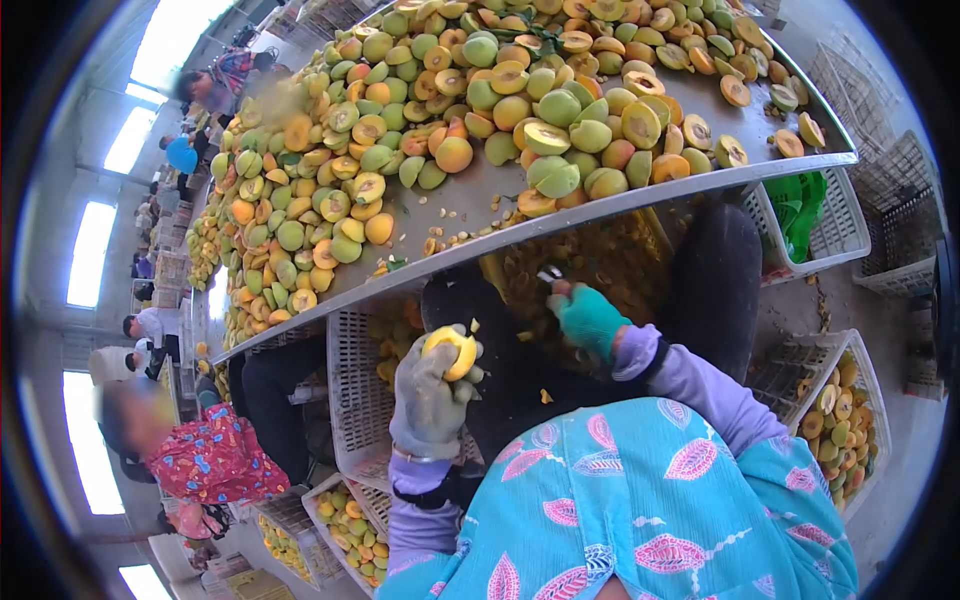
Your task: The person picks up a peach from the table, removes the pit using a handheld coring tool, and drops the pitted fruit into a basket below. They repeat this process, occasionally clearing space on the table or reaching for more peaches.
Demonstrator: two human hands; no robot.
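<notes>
My left hand (422, 400), in a grey glove, is closed around a yellow apricot (452, 350) above my lap. Small yellow bits show beside the fruit. Over to the right, my right hand (592, 322), in a teal glove, is closed on a small metal tool (549, 273) whose shiny tip points up and left; its exact kind does not show. Below the tool, between my knees, lies a dark heap of fruit pieces (590, 262) in a yellowish container, partly under the table edge.
A metal-topped table (440, 212) before me bears heaped whole and halved apricots (560, 110). Plastic crates of fruit stand left (352, 525) and right (840, 425). Another crate (845, 225) holds green plastic. A person in red patterned clothing (215, 455) sits at left; others work farther back.
</notes>
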